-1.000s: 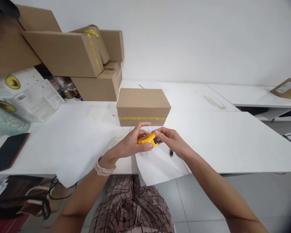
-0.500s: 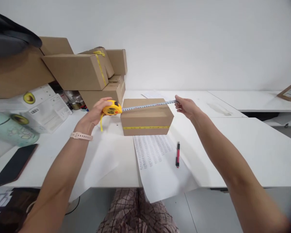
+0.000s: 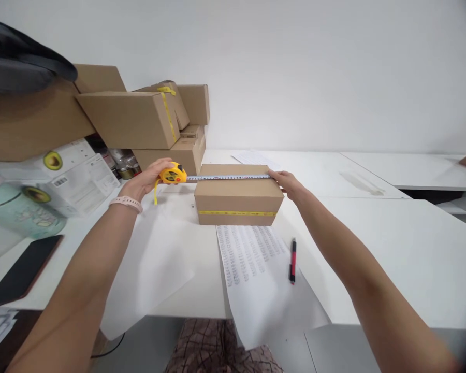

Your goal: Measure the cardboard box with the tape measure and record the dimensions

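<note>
Head view: the left hand (image 3: 145, 178) is closed around a yellow plastic tape measure (image 3: 172, 174), with the fingers curled over its case and the forearm reaching up from seven o'clock. A pale pink wristband (image 3: 126, 203) sits on that wrist. The right hand (image 3: 289, 182) is at the end of an outstretched arm coming in from five o'clock. Its fingertips are pinched on the end of the thin metal blade (image 3: 229, 177). The hands are well apart, one at each end of a brown cardboard box with a yellow strap (image 3: 236, 199).

The tape measure is just beside the box at its nine o'clock, and the right hand is at its three o'clock. The blade runs flat and straight across the box's top from one to the other. The box stands on a white table (image 3: 392, 243). At the box's six o'clock lies a printed white paper sheet (image 3: 252, 259), touching its front and overhanging the table edge. A red and black pen (image 3: 292, 260) lies on that sheet. At ten o'clock, brown cardboard cartons (image 3: 128, 119) are piled against the wall.
</note>
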### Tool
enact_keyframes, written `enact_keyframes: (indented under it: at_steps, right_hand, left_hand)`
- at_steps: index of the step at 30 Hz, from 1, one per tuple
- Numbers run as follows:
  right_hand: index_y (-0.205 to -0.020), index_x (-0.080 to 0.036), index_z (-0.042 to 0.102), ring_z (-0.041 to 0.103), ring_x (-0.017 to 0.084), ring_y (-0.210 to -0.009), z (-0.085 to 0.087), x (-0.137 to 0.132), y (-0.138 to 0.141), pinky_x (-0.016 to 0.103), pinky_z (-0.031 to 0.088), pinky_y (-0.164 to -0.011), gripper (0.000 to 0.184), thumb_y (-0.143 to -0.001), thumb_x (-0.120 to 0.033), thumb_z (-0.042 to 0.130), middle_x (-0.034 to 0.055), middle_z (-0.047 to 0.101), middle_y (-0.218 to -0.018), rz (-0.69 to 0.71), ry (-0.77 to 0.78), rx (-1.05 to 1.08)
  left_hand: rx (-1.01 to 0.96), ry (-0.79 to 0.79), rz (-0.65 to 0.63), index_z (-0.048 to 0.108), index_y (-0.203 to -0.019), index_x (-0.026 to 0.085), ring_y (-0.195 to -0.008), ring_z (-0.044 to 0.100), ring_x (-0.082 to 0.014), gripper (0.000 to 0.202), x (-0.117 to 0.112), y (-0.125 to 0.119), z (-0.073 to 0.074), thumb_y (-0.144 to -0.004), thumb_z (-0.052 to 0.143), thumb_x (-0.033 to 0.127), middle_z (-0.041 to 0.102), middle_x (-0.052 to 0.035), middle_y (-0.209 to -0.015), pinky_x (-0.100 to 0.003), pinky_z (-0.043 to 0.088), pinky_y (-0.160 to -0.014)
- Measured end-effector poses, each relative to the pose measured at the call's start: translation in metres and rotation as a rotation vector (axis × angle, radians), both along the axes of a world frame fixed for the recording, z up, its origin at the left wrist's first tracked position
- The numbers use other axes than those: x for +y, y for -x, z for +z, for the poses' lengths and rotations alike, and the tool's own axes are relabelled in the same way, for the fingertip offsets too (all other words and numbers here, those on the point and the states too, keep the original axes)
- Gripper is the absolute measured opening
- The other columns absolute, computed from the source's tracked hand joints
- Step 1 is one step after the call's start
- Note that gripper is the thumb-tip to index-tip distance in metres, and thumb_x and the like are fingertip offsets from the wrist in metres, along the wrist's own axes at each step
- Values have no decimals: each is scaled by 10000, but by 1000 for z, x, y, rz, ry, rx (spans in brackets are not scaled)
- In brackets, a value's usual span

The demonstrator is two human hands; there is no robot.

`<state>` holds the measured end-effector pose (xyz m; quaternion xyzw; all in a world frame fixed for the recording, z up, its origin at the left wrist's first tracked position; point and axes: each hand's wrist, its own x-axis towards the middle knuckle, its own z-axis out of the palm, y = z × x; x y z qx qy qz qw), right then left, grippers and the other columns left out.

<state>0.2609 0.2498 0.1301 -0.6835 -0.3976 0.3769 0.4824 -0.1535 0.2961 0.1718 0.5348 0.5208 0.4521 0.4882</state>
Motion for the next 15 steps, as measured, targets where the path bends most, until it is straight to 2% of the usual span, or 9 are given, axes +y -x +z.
enact_keyframes:
  at_steps: [4,10,15]
  right_hand:
    - [-820,-198,644,663,184,-792,1,-2,2,282,513,-617,291,-809,-449,790,89,737,-933,-19,54,-14]
    - [-665,-162,644,643,169,-695,8,-2,0,290,520,-594,348,-849,-429,771,121,734,-837,8,89,-112]
    - [-648,-140,661,640,166,-684,8,0,-3,284,525,-565,383,-875,-436,749,130,727,-815,24,97,-166]
  left_hand:
    - [2,-1,-11,601,-1091,187,-791,646,-156,398,14,-8,-2,-744,759,301,665,-14,-1011,-269,518,-630]
    - [1,5,-54,628,-973,206,-797,661,-201,350,30,-12,-2,-705,795,357,675,-18,-922,-299,536,-612]
    - [8,20,-104,663,-959,200,-818,665,-216,339,35,-11,-3,-700,792,377,694,-39,-931,-307,546,-622]
